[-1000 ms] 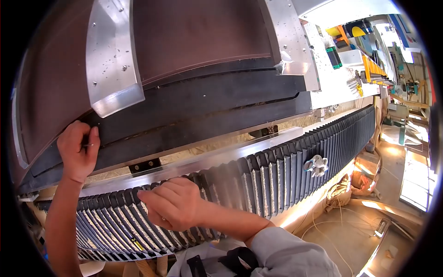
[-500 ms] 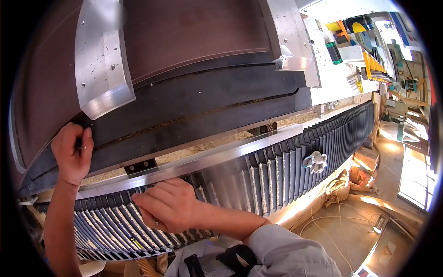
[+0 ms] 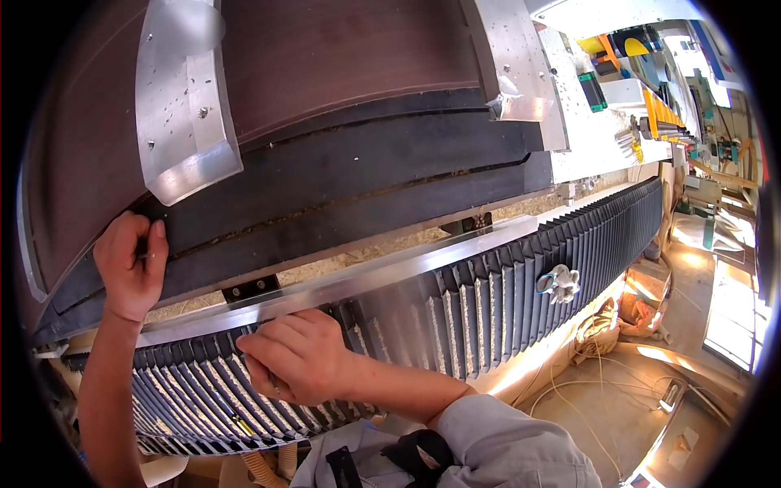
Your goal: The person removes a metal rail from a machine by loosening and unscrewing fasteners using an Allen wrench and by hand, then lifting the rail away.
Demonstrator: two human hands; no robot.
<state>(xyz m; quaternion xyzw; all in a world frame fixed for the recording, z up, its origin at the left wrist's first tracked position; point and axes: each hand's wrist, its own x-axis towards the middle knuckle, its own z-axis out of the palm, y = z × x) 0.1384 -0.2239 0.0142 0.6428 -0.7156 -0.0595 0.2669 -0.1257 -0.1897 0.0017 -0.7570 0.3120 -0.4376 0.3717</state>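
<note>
Along the near edge of a dark, grooved table (image 3: 366, 159), the left hand (image 3: 130, 264) curls at the left; the right hand (image 3: 294, 358) bunches over the pleated black cover (image 3: 496, 305), just nearer than a metal rail (image 3: 342, 286). I can't tell whether either grip pinches anything.

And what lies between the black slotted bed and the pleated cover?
In the head view, from the bed to the pleated cover: a dusty strip with black brackets, then a metal rail.
</note>
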